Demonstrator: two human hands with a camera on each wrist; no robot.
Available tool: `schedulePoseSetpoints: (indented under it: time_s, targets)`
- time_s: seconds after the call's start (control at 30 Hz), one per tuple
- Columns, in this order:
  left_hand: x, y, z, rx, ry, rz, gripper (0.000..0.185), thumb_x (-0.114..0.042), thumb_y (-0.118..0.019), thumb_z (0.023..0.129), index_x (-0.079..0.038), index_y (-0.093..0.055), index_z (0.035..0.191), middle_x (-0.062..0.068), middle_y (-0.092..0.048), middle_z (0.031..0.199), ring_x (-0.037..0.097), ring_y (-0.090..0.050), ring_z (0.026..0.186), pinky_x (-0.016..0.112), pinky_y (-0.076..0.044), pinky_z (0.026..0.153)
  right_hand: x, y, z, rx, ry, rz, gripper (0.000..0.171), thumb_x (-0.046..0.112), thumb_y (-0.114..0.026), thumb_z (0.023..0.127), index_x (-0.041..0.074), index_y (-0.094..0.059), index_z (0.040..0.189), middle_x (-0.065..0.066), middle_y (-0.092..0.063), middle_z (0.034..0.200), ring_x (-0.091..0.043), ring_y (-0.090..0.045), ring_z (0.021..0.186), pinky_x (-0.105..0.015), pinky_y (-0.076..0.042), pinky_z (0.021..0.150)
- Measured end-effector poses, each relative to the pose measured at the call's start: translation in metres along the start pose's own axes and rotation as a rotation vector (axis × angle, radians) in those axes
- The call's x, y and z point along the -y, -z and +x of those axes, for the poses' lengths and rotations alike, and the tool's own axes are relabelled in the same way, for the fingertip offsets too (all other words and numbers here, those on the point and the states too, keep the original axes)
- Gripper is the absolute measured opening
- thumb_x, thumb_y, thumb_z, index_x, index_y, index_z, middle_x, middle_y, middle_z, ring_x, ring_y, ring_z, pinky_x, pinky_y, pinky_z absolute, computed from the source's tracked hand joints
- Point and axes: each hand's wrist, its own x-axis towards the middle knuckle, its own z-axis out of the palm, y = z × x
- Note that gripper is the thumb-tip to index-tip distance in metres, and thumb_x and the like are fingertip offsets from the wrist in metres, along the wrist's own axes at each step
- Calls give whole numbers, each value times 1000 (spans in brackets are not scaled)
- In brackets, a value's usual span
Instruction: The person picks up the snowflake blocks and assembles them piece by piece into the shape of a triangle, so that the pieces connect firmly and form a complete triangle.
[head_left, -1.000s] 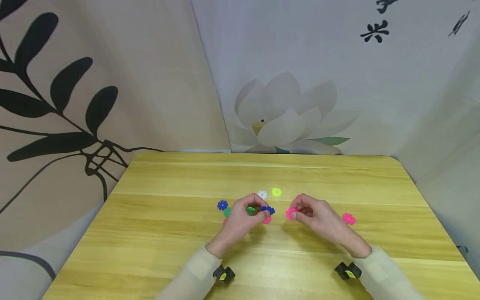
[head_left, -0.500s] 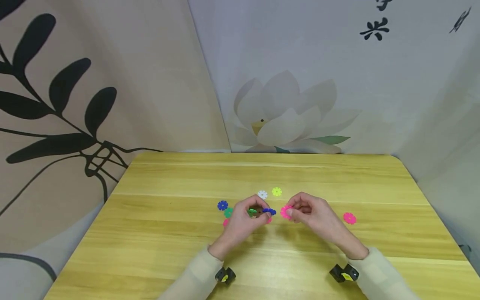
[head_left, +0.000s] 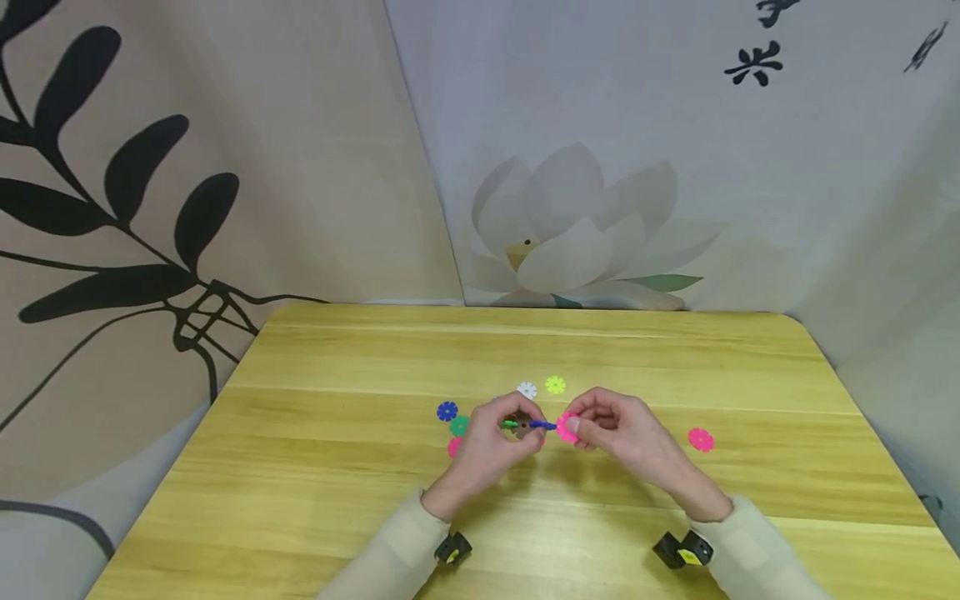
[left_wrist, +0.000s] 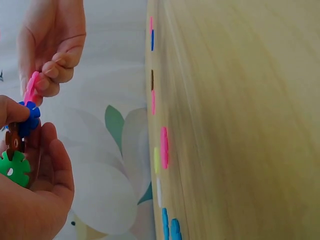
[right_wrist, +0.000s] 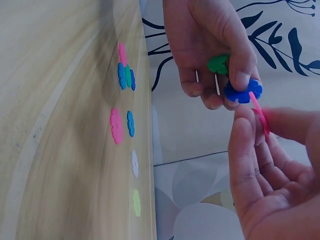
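Observation:
My left hand [head_left: 483, 442] pinches a short chain of notched plastic snowflake discs by its blue disc [right_wrist: 243, 92]. Linked behind it are a brown disc [left_wrist: 14, 141] and a green disc [left_wrist: 15, 169], partly covered by the fingers in the head view. Between thumb and fingers, my right hand [head_left: 637, 442] holds a pink disc [head_left: 566, 427]. In the right wrist view the pink disc stands edge-on, its rim right at the blue disc's notched edge. Both hands are held up above the table, close together.
On the wooden table [head_left: 337, 500] lie loose discs: white [head_left: 527, 389] and yellow [head_left: 555, 384] beyond the hands, and one pink [head_left: 701, 439] at right. Blue [head_left: 447, 411], teal [head_left: 459, 426] and pink [head_left: 454, 447] ones lie left. A printed cloth [head_left: 337, 167] hangs behind.
My right hand has moved left, bringing the pink disc from a gap away up to the blue disc. The left hand has shifted slightly right, and the blue disc now looks flatter, nearly edge-on.

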Motion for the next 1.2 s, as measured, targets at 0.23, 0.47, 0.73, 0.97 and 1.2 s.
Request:
schedulePoseSetpoints:
  time_s: [0.23,0.47,0.73,0.97,1.2]
  targets:
    - [0,-1,-1,7,-25,46,13,0,-72,86,-10,-69,94,-1,-71,90,11,-64,83,32,-58,77,1,-4,0,-1,-12,-7,21,17,-70,100,0,-65,112,-16,-69,88,-35,-68,77,-37,-61,68]
    - [1,-1,2,18,-108,116,13,0,-72,87,-11,-69,94,-7,-67,88,8,-61,79,27,-57,71,3,-6,3,-16,-16,4,19,14,-69,101,-1,-66,111,-19,-69,88,-37,-68,76,-38,-61,67]
    - [5,1,0,-2,-182,154,15,4,-72,85,-8,-68,91,-3,-68,88,8,-62,79,25,-56,71,2,-14,8,-25,-17,1,17,12,-70,99,-1,-67,109,-20,-70,86,-39,-68,75,-34,-58,63]
    - [6,3,2,13,-189,169,15,5,-72,85,-9,-68,91,0,-69,89,8,-61,79,24,-57,71,-2,-16,12,-21,-37,3,18,11,-69,100,-3,-67,111,-21,-71,87,-42,-69,77,-34,-58,62]
    - [6,4,7,34,-140,142,15,5,-72,86,-9,-68,90,-3,-69,87,7,-63,79,25,-58,70,-8,-15,12,-5,-22,52,31,18,-66,103,-8,-64,120,-16,-72,93,-40,-70,81,-44,-62,73]
